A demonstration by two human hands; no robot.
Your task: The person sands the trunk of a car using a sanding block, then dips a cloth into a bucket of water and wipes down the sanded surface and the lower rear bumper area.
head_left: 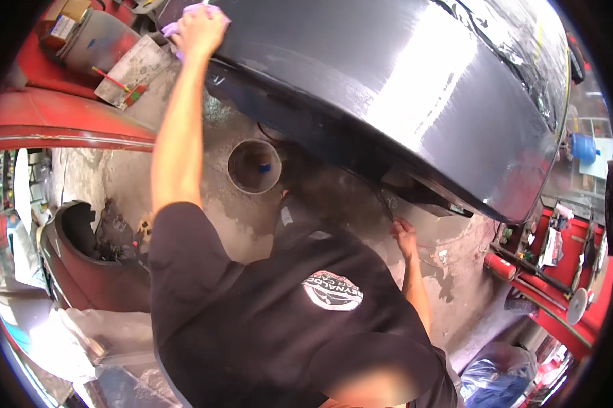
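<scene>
At the upper left, my left hand [202, 30] is closed on a crumpled purple cloth [177, 28], pressing it to the corner of a dark grey car body panel [320, 51]. The panel is glossy in a broad band and dull, streaked elsewhere. My right hand [405, 236] hangs low beside the car's lower edge. Its fingers are curled at the end of a thin dark hose or cord [386, 206]; which of the two I cannot tell. Below the car, between my arms, a round bucket [231, 165] stands on the floor with something blue inside.
A dark curved bumper-like part [109, 289] lies at left. Red panels [61, 119] and a grimy container [102, 42] stand at the upper left. To the right are a red rack with tools [571, 255] and a blue bottle [584, 147]. The concrete floor [214, 234] has wet-looking patches.
</scene>
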